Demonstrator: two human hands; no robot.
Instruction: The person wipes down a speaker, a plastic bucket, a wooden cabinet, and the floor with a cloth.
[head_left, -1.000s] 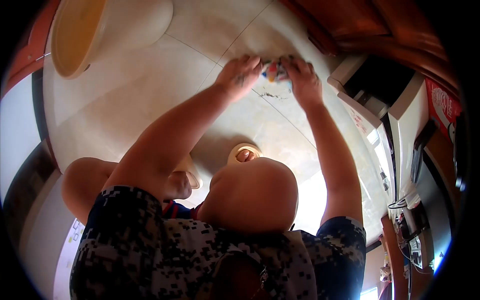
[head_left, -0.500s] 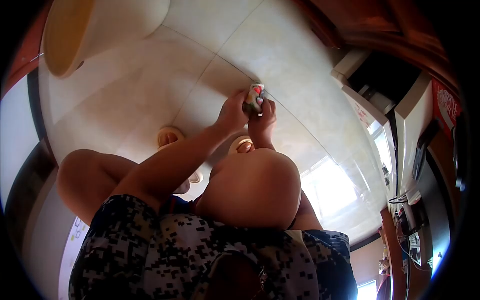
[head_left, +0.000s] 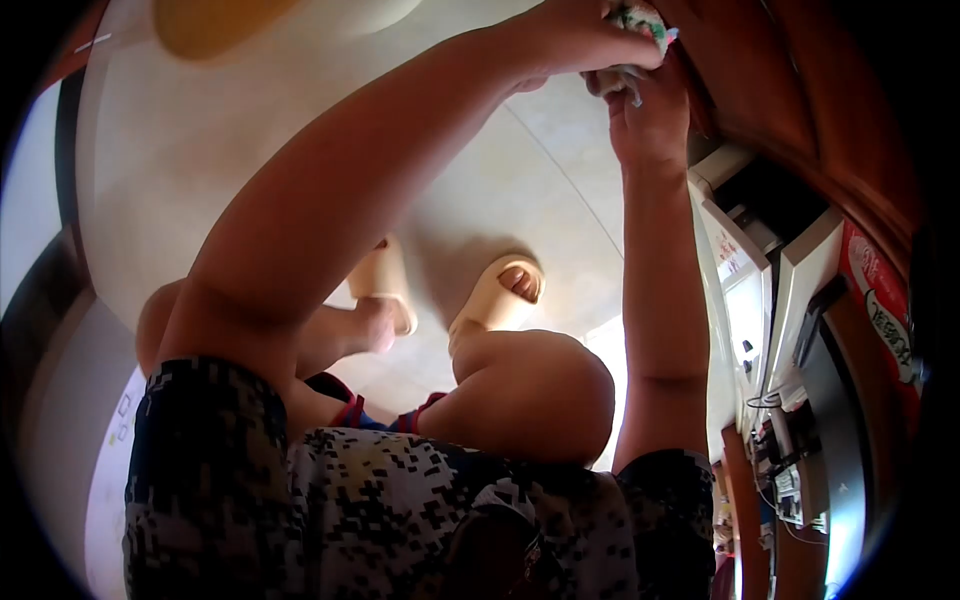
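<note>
A small crumpled cloth [head_left: 643, 22], whitish with green and pink-red patches, is bunched between my two hands near the top of the view. My left hand [head_left: 578, 36] reaches across from the left with its fingers closed round the cloth's upper part. Just below it, my right hand [head_left: 652, 108] grips the lower part, where a pale loose end pokes out. Both arms are stretched far forward, close to the reddish-brown wooden furniture [head_left: 765, 75]. The fingertips are partly hidden by the cloth and by each other.
Pale floor tiles [head_left: 500, 180] spread below, with my feet in cream slippers [head_left: 490, 300]. White cabinets [head_left: 800, 250] line the right side, one section standing open. A red panel with white lettering [head_left: 868, 265] is beside them. A cream and yellow rounded object [head_left: 215, 25] stands top left.
Both hands have moved up and to the right with the cloth, from above the floor tiles to beside the wooden furniture. My arms are now stretched out and the body leans forward.
</note>
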